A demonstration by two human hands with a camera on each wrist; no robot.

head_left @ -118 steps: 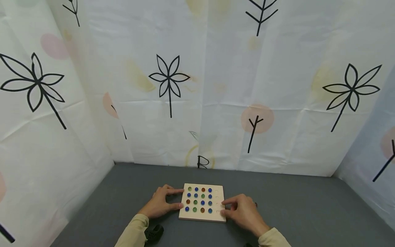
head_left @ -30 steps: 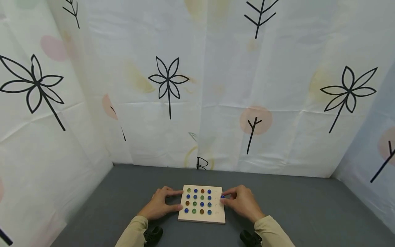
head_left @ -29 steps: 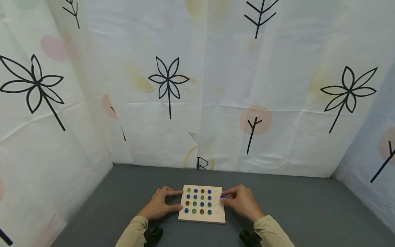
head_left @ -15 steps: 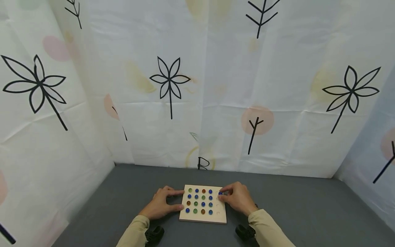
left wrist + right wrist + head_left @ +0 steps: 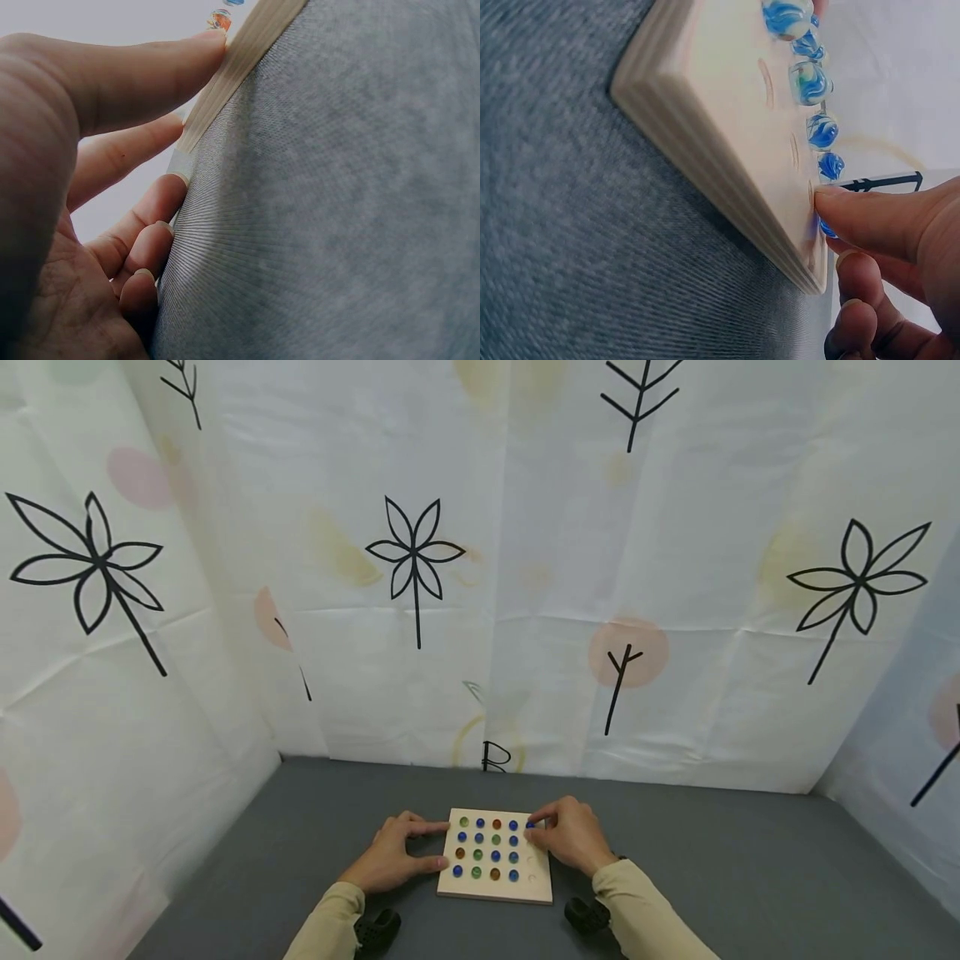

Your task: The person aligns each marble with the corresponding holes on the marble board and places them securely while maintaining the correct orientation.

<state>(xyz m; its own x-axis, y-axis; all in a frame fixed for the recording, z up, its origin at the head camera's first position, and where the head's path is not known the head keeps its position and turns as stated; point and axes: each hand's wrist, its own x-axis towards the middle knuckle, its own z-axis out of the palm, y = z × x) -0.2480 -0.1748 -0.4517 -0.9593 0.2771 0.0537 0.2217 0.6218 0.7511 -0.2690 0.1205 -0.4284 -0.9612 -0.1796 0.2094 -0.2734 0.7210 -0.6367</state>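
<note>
A pale wooden board [image 5: 486,890] lies on the grey table, with rows of blue, green and amber glass marbles in its hollows. My left hand [image 5: 392,857] touches the board's left edge with thumb and index fingertips, both fairly straight; in the left wrist view the thumb [image 5: 150,79] lies against that edge. Over the far right corner, my right hand [image 5: 572,833] pinches a blue marble [image 5: 530,826] between thumb and index finger, low at the rightmost column. That blue marble [image 5: 827,228] is partly hidden by the thumb in the right wrist view.
Bare round hollows [image 5: 532,878] show in the near part of the rightmost column. Dark wrist-worn devices [image 5: 587,916] sit under both forearms. A white printed cloth [image 5: 480,677] walls the grey table [image 5: 337,793] at the back and sides.
My right hand has carried the blue marble from beside the board's right edge up and left to the far end of the rightmost column. My left hand has stayed at the left edge.
</note>
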